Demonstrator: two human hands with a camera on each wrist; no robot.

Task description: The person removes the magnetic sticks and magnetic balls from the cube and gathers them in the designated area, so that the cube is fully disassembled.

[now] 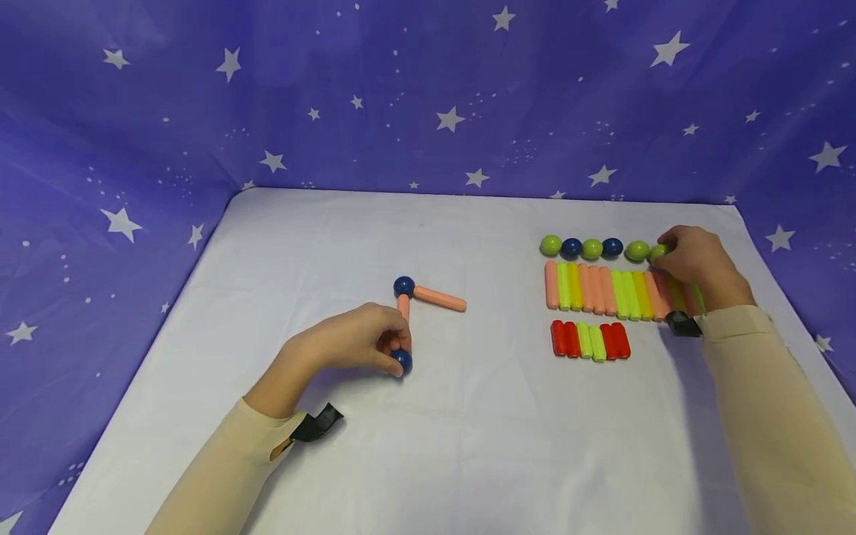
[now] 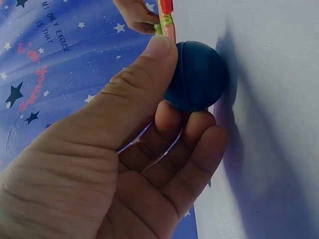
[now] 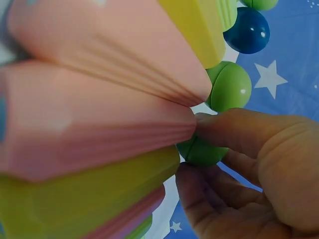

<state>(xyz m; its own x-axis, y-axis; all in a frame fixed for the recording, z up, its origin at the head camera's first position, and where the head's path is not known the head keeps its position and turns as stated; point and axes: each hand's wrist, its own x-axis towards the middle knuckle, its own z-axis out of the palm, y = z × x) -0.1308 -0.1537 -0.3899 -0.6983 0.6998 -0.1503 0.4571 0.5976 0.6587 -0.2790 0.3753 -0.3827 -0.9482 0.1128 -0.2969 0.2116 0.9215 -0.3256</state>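
Observation:
My left hand (image 1: 361,336) pinches a dark blue ball (image 2: 197,75) between thumb and fingers, low over the white cloth. A salmon rod (image 1: 403,306) runs from that ball up to a second blue ball (image 1: 404,286), partly covered by my fingers. Another salmon rod (image 1: 439,299) extends rightward from the second ball. At the right end of the ball row, my right hand (image 1: 698,260) holds a green ball (image 3: 202,151) between thumb and fingertips. Beside it sits another green ball (image 3: 230,87).
Green and blue balls (image 1: 591,248) line the back right. Below them lies a row of long salmon, yellow and green rods (image 1: 595,290), its right end under my right hand. Short red and green rods (image 1: 591,341) lie in front. A starry purple curtain (image 1: 428,96) stands behind the table.

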